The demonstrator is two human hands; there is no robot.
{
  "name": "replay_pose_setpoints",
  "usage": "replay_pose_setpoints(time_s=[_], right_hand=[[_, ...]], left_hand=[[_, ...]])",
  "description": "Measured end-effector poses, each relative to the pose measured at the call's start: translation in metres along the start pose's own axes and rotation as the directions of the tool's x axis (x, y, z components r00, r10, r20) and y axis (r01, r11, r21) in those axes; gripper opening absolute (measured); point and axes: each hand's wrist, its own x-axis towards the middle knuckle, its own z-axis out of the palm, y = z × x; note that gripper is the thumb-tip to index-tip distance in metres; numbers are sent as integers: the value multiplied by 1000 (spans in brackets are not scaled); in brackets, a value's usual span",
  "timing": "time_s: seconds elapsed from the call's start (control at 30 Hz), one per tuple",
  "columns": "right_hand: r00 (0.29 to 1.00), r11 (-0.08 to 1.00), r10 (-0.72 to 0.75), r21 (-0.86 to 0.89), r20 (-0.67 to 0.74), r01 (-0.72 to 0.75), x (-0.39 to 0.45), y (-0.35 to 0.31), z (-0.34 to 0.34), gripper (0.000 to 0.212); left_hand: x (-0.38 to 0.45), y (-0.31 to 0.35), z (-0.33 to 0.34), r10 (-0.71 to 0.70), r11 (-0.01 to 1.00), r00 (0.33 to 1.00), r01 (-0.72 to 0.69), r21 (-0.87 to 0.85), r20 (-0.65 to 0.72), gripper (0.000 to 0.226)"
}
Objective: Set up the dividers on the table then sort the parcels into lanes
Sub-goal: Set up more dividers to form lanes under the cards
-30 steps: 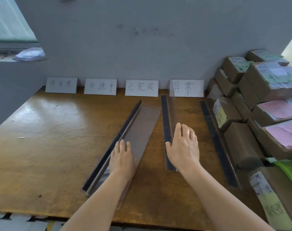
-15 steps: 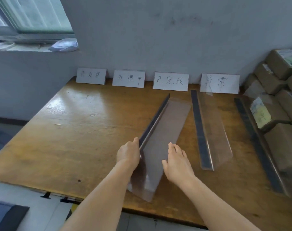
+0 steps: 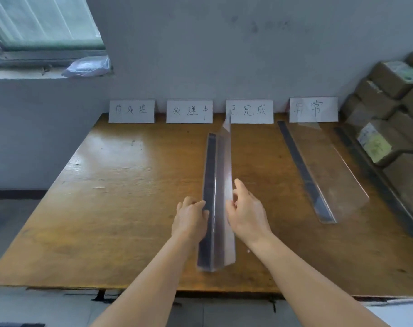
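Both hands clamp the near end of a clear divider (image 3: 218, 199) standing on the worktop (image 3: 120, 208): the left hand (image 3: 191, 219) grips its dark base strip, the right hand (image 3: 246, 214) pinches the transparent upright wall. Its far end points at the gap between the two middle label cards (image 3: 189, 111). It looks light, thin, springy and slick, so holding low by the stiffer base seems wisest.

The parcels (image 3: 389, 128) are cut off by the right edge, labels too smeared to read. The held divider (image 3: 216, 197) is motion-blurred at its near end. The third divider (image 3: 375, 178) runs half hidden under the boxes.
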Motion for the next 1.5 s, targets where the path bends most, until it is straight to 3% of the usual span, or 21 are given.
replay_pose_setpoints(time_s=[0.07, 0.2, 0.47, 0.63, 0.8, 1.0, 1.1, 1.2, 1.27, 1.33, 1.43, 1.5], right_hand=[[999, 999, -34, -9, 18, 34, 0, -11, 8, 52], [999, 998, -25, 59, 22, 23, -5, -19, 18, 42], [995, 975, 93, 200, 48, -101, -5, -19, 3, 44], [994, 978, 89, 183, 60, -99, 0, -18, 0, 38], [994, 988, 76, 129, 77, -85, 4, -21, 1, 37], [990, 992, 69, 97, 119, -81, 6, -24, 0, 41], [980, 995, 92, 17, 175, -96, 7, -26, 0, 47], [970, 993, 103, -78, 220, -87, 8, -29, -1, 61], [973, 988, 92, -144, 210, -62, 9, -31, -3, 69], [985, 981, 65, -188, 159, -34, 6, -33, -8, 66], [996, 979, 16, -206, 88, 2, 2, -34, -14, 48], [997, 980, 3, -199, 83, 13, 1, -33, -14, 47]], left_hand=[[-5, 8, -16, 98, 972, 994, -87, -220, 38, 28], [-8, 21, -36, 76, 834, 994, -18, -551, 82, 38], [-9, 34, -45, 150, 899, 988, -124, -421, 30, 8], [0, 32, -40, 121, 919, 990, -85, -386, 70, 17], [0, 25, -42, 27, 811, 984, 81, -579, 176, 38], [-6, 29, -48, 38, 816, 983, 73, -573, 179, 23], [-8, 32, -53, 17, 872, 995, 34, -489, 99, 19], [-6, 37, -56, 53, 976, 998, -59, -209, -33, 21], [-7, 44, -58, 82, 994, 995, -86, -67, -63, 22], [-7, 51, -60, 99, 995, 992, -96, 39, -74, 4], [-7, 59, -58, 101, 990, 989, -89, 108, -110, 14], [-7, 61, -59, 97, 990, 986, -82, 112, -133, 16]])
